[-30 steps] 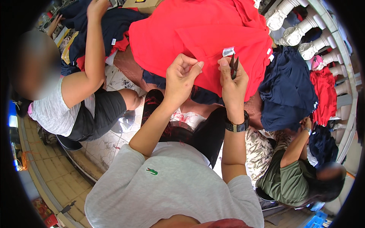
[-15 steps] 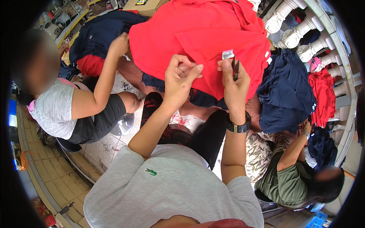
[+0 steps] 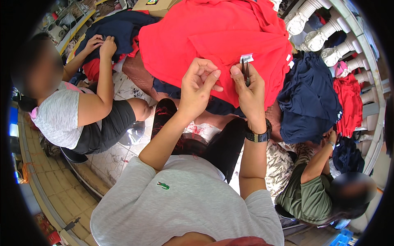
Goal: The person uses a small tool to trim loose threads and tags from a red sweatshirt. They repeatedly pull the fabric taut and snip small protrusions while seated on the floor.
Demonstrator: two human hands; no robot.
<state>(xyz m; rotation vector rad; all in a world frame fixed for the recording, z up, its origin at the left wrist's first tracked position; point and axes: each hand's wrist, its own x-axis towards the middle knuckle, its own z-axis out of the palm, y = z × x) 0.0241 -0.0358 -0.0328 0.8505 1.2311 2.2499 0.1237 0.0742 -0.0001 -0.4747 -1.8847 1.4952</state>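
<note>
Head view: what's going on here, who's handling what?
A person seated on a tiled floor works on a red garment. The right hand holds small dark snips at a white tag on the cloth, while the left hand pinches the fabric beside it. To the left, a co-worker in a grey top handles a navy garment. At lower right, another person in a green top sits by navy clothes.
</note>
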